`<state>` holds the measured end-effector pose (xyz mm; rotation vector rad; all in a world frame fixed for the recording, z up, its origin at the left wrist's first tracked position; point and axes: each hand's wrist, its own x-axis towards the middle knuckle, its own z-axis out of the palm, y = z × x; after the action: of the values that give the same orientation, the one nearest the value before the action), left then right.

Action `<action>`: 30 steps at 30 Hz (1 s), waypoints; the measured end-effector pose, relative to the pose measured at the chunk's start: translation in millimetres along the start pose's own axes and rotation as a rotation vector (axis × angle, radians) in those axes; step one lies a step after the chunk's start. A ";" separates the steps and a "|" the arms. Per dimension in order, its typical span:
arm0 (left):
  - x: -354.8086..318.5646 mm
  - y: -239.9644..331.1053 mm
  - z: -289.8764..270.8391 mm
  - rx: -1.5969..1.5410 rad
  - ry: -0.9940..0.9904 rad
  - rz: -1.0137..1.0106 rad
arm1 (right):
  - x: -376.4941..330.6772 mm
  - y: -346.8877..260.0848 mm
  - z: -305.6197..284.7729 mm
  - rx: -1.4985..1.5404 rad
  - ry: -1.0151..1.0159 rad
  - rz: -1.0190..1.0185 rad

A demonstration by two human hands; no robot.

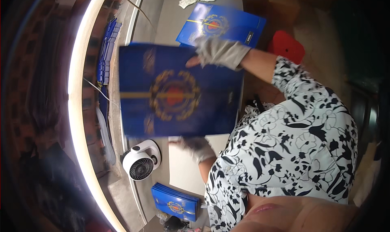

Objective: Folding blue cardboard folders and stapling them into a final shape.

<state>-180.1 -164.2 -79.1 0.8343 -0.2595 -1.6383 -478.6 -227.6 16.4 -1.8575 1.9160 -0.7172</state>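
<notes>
A large, flat, dark-blue printed folder [142, 81] with a gold wreath emblem hangs over the worktable, blurred by motion. My right hand [221, 53], in a light fingerless glove, grips its upper edge with the thumb on the printed face. Beyond that hand lies a pile of matching blue folders [233, 27]. My left hand [199, 148], also gloved, is just below the folder's lower edge, over a pale sheet [185, 173]. The folder partly covers it and its fingers are smeared, so whether it touches the folder is unclear.
A white fan [141, 163] stands beside the pale sheet. Another stack of blue folders [174, 203] lies at the table's lower end. A bright light strip [75, 89] curves along the left, with blue packs [107, 53] behind it. A red stool [286, 47] is at upper right.
</notes>
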 end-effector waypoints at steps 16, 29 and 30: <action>152.1 -79.1 -90.3 1.153 0.333 0.014 | 62.3 103.6 119.4 -0.055 -0.507 0.416; 51.8 -19.3 43.7 1.600 0.077 -0.170 | 58.4 153.7 124.7 0.389 -0.340 0.491; 36.9 -6.2 64.0 1.626 0.018 -0.158 | 76.1 168.1 112.3 0.258 -0.315 0.417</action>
<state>-226.8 -214.3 -50.7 2.0534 -1.6523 -1.3056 -551.5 -314.7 -167.3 -1.2718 1.8188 -0.4748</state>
